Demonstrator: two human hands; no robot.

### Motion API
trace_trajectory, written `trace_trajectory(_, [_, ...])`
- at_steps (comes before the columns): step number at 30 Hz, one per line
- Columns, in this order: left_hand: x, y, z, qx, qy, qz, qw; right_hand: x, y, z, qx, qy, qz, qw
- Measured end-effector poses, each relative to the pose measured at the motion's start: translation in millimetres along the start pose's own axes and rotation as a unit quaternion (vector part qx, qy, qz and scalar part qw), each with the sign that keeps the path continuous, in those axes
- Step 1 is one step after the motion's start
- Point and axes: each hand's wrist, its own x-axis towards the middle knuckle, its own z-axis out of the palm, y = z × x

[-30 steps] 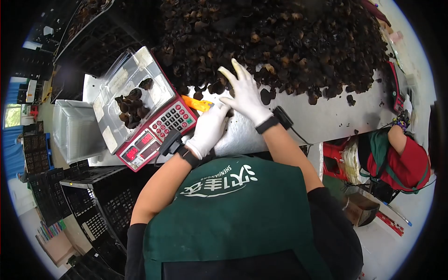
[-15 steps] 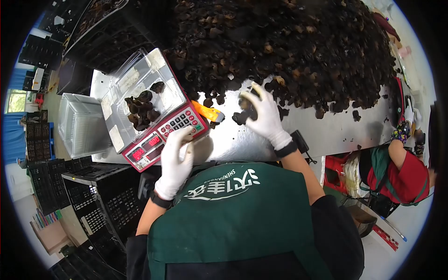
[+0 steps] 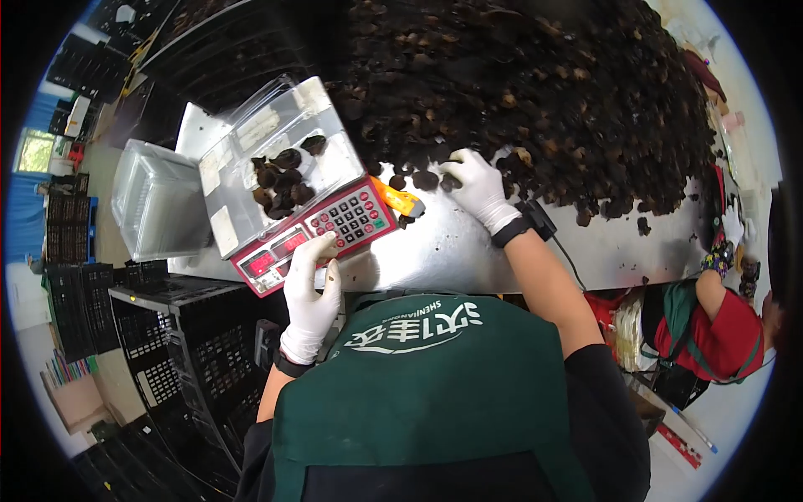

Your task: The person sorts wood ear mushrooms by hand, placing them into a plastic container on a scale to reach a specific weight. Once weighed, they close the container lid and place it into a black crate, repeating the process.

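White-gloved, my right hand (image 3: 477, 186) is at the near edge of the heap of dark wood ear mushrooms (image 3: 519, 92). Its fingers curl around a dark mushroom piece, which is partly hidden. Beside the red scale's keypad lies my left hand (image 3: 311, 293), also gloved, thumb apart from the forefinger, with nothing held. On the scale (image 3: 345, 219) rests a clear plastic box (image 3: 230, 197) with its lid tilted up. Several dark wood ear mushrooms (image 3: 284, 182) lie inside the box. Red digits glow on the scale but are too blurred to read.
Stacked clear boxes (image 3: 159, 201) stand left of the scale. An orange object (image 3: 398, 199) lies by the keypad, and a small black device (image 3: 535, 219) by my right wrist. Black crates (image 3: 213, 351) are at lower left. At right, a person in a red sleeve (image 3: 719, 335) works at the table.
My right hand has closed and shifted slightly toward the heap's edge; the dark pieces beneath it have moved. My left hand stays by the scale. The view has shifted slightly.
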Motion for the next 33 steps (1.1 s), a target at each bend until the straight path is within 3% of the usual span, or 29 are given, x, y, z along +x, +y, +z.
trace_trajectory(4, [-2.0, 3.5, -18.1, 0.034, 0.062, 0.034, 0.997, 14.4, -4.2, -8.8, 0.055, -0.006, 0.087, 0.995])
trace_trajectory(8, [-5.6, -8.7, -45.0, 0.036, 0.131, -0.012, 0.991, 34.5, -32.0, -29.9, 0.13, 0.037, 0.073, 0.988])
trace_trajectory(9, [-4.7, -16.8, -52.2, 0.091, 0.154, 0.007, 0.984, 49.8, -49.3, -38.8, 0.148, 0.028, 0.036, 0.988])
trace_trajectory(12, [2.5, -33.0, -63.3, 0.057, 0.198, -0.045, 0.977, 99.8, -122.9, -56.3, 0.213, -0.013, -0.054, 0.975])
trace_trajectory(15, [19.1, -34.0, -68.6, 0.056, 0.206, -0.039, 0.976, 137.5, -171.9, -30.8, 0.209, -0.002, -0.186, 0.96])
trace_trajectory(16, [21.2, -40.9, -68.0, 0.044, 0.19, -0.061, 0.979, 144.9, -185.5, -25.5, 0.219, -0.069, -0.195, 0.954])
trace_trajectory(17, [30.1, -41.4, -71.1, 0.076, 0.187, -0.019, 0.979, 156.0, -191.4, 4.1, 0.144, -0.137, -0.273, 0.941])
trace_trajectory(18, [32.8, -39.3, -69.7, 0.11, 0.178, 0.015, 0.978, 156.5, -194.6, 8.7, 0.123, -0.203, -0.253, 0.938])
trace_trajectory(20, [32.7, -47.5, -66.3, 0.062, 0.162, -0.007, 0.985, 154.3, -191.8, 10.6, 0.108, -0.18, -0.263, 0.942])
trace_trajectory(24, [28.4, -55.5, -65.9, 0.045, 0.168, -0.032, 0.984, 158.4, -186.2, -11.6, 0.225, -0.157, -0.218, 0.937])
trace_trajectory(26, [33.3, -55.8, -67.8, 0.079, 0.185, -0.017, 0.979, 160.9, -186.2, -34.8, 0.389, -0.203, -0.02, 0.898])
trace_trajectory(30, [53.9, -48.4, -73.0, 0.107, 0.194, 0.018, 0.975, 152.7, -146.8, -46.5, 0.577, -0.071, 0.084, 0.81])
trace_trajectory(33, [74.7, -36.9, -71.6, 0.113, 0.165, 0.027, 0.979, 119.5, -114.8, -59.3, 0.548, -0.011, 0.144, 0.824])
